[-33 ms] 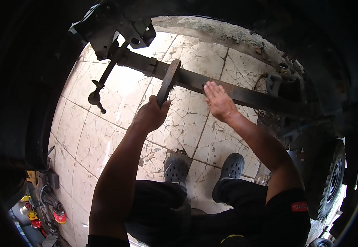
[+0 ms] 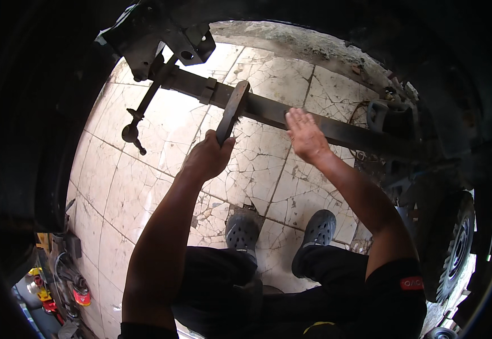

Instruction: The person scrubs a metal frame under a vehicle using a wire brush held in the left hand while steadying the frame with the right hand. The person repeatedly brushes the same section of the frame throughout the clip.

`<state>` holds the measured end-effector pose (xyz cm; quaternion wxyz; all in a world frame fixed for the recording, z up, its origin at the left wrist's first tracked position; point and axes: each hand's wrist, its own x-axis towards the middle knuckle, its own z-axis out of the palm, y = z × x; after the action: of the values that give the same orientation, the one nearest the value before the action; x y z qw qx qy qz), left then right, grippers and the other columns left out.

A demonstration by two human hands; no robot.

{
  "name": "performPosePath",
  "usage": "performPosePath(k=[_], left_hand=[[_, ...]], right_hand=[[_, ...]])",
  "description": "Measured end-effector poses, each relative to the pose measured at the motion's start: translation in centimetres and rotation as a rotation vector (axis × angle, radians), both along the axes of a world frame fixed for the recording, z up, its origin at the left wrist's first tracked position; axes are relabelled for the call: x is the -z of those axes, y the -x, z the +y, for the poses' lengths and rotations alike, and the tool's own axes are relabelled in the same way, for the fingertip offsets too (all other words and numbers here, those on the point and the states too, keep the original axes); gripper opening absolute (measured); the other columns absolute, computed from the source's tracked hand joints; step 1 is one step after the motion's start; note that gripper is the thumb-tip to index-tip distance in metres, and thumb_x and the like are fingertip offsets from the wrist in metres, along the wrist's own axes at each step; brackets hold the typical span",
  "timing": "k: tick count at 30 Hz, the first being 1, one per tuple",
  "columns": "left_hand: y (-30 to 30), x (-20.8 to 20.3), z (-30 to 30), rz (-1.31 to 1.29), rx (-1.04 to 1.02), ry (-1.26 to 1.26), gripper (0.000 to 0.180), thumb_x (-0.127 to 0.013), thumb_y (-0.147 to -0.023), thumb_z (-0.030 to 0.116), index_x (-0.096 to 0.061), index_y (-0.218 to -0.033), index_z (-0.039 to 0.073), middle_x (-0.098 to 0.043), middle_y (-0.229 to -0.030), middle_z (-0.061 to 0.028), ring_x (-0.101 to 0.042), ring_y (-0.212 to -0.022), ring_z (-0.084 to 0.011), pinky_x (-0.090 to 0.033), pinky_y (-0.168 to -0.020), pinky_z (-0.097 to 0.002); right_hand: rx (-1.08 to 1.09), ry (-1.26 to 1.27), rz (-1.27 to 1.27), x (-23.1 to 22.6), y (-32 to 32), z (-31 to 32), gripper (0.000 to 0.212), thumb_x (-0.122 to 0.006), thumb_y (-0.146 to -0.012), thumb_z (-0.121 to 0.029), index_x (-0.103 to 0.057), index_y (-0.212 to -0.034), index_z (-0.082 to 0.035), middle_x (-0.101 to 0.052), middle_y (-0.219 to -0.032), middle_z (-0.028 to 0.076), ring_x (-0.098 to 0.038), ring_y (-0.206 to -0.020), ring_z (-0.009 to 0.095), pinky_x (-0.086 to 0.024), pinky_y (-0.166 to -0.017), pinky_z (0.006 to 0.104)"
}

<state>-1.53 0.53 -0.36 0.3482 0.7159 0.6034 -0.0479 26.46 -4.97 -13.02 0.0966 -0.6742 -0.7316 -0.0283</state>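
My left hand is closed round the handle of a brush with a worn wooden back and short dark bristles on its right side. The brush head lies across a long dark metal beam, which slants from upper left to right. To the right of the brush, my right hand rests its fingertips on the beam. Its fingers are stretched out and hold nothing.
A metal arm with a ball joint hangs at left, below a dark bracket. A tyre stands at right. Lower left lies a red can among tools. Cracked tiles cover the floor under my grey clogs.
My right hand has slid a little to the right along the beam. My left hand and the brush have hardly moved.
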Motion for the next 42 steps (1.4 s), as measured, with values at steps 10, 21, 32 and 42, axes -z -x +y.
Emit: performPosePath(k=[10, 21, 32, 42], left_hand=[[-0.3, -0.1, 0.4, -0.021, 0.002, -0.021, 0.062, -0.043, -0.098, 0.051, -0.044, -0.123, -0.006, -0.064, -0.109, -0.0305, -0.062, -0.107, -0.0440, -0.047, -0.094, -0.0500], [-0.6, -0.3, 0.3, -0.005, 0.005, -0.030, 0.062, -0.044, -0.098, 0.051, -0.045, -0.121, -0.007, -0.064, -0.107, -0.0316, -0.062, -0.106, -0.0445, -0.048, -0.092, -0.0501], [-0.5, 0.0, 0.5, 0.004, 0.002, -0.026, 0.064, -0.044, -0.097, 0.052, -0.044, -0.122, -0.006, -0.064, -0.107, -0.0311, -0.062, -0.105, -0.0447, -0.048, -0.092, -0.0500], [-0.5, 0.0, 0.6, 0.014, -0.002, -0.009, 0.065, -0.042, -0.098, 0.053, -0.043, -0.126, -0.005, -0.064, -0.109, -0.0303, -0.062, -0.106, -0.0445, -0.048, -0.093, -0.0496]], right_hand=[[0.081, -0.027, 0.136, -0.1, -1.5, 0.7, 0.057, -0.032, -0.104, -0.036, -0.036, -0.145, 0.003, -0.032, -0.154, 0.023, -0.025, -0.145, 0.037, -0.018, -0.120, 0.0477], [0.269, 0.121, 0.082, -1.7, -2.2, 1.6, 0.056, -0.029, -0.105, -0.036, -0.036, -0.145, 0.003, -0.033, -0.153, 0.022, -0.028, -0.144, 0.035, -0.019, -0.120, 0.0457], [0.261, 0.146, 0.142, -1.8, -0.6, 2.0, 0.057, -0.028, -0.105, -0.038, -0.035, -0.146, 0.001, -0.031, -0.155, 0.019, -0.026, -0.145, 0.032, -0.018, -0.120, 0.0442], [0.067, 0.063, 0.102, -1.4, -0.8, 1.8, 0.053, -0.031, -0.105, -0.036, -0.041, -0.141, 0.001, -0.039, -0.150, 0.021, -0.031, -0.142, 0.035, -0.023, -0.118, 0.0449]])
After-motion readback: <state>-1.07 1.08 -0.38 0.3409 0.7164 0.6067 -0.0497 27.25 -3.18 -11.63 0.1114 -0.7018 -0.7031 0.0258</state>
